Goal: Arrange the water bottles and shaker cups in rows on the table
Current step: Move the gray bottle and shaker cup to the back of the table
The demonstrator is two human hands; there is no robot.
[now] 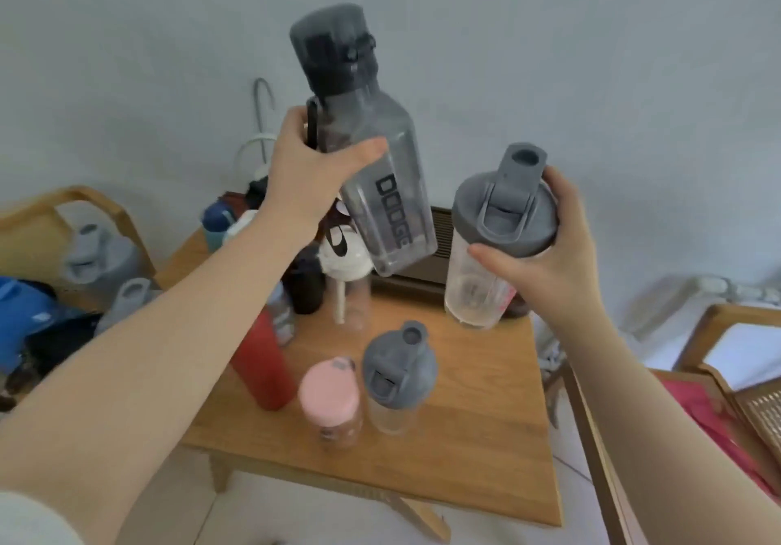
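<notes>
left hand [312,164]: grips tilted grey bottle [380,172]; stand it upright
right hand [545,248]: clasps shaker cup [494,248] (by lid); seat beside row on table [486,417]

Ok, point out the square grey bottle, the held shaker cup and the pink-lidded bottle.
square grey bottle [382,206], head view, on the lettered side wall.
held shaker cup [505,223], head view, on its grey lid.
pink-lidded bottle [329,392], head view, on the pink lid top.
</notes>
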